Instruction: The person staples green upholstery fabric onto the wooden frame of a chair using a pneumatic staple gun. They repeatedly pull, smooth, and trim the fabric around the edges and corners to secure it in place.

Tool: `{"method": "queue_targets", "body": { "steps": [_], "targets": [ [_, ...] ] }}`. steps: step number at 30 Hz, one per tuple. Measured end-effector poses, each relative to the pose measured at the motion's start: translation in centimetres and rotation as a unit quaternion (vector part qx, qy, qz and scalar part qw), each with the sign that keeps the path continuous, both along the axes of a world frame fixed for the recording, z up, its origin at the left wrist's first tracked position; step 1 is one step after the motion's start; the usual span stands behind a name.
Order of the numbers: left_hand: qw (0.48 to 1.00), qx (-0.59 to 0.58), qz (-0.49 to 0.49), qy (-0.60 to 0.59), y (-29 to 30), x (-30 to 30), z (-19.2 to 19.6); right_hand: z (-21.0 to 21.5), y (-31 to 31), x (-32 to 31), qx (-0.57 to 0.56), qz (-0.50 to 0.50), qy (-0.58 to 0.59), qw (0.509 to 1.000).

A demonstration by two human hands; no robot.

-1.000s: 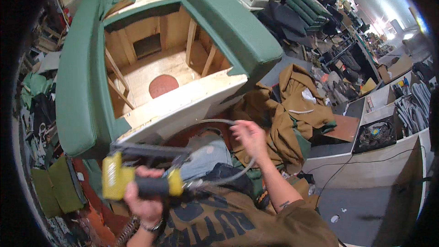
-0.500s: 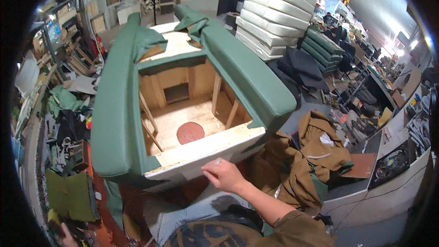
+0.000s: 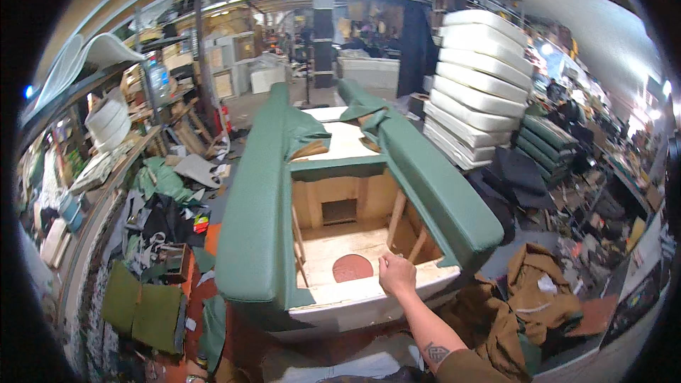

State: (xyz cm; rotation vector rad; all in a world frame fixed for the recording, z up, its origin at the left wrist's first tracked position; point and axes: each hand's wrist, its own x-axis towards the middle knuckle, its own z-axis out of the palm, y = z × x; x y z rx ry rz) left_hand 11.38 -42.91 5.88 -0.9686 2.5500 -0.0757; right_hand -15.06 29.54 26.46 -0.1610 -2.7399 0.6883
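The right hand is closed, with its fingers curled into a loose fist, and overlaps the front rail of the armchair frame, right of the rail's midpoint. The left hand cannot be made out reliably at the lower-left rim of the view; its state cannot be told.

The frame stands directly ahead of the person, extending from the right hand toward the far end. The front rail has a bare, pale wooden top edge. Behind it, the open seat compartment exposes a light wooden base with a round reddish area near the front edge. Slanted wooden braces line both sides; the rear wall has a dark rectangular opening.

Padded armrests flank the compartment: the left armrest and the right armrest are covered in smooth green material. At the far end, loose green cover flaps fold beside a cream panel.

Brown fabric lies heaped near the frame's front right corner. Olive panels lie left of its front left corner. White cushions are stacked beyond the right armrest.
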Motion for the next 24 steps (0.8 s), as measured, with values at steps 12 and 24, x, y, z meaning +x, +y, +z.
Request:
{"method": "queue_targets", "body": {
  "steps": [12, 24],
  "targets": [
    [0.544, 0.779, 0.047, 0.307, 29.3, -5.2, 18.9, 0.3, -0.7, -0.2, 0.021, -0.033, 0.006, 0.999],
    [-0.214, 0.865, -0.410, 0.194, 50.2, -4.9, 45.8, -0.7, -0.3, 0.0, -0.001, -0.031, 0.072, 0.997]
  ]
}}
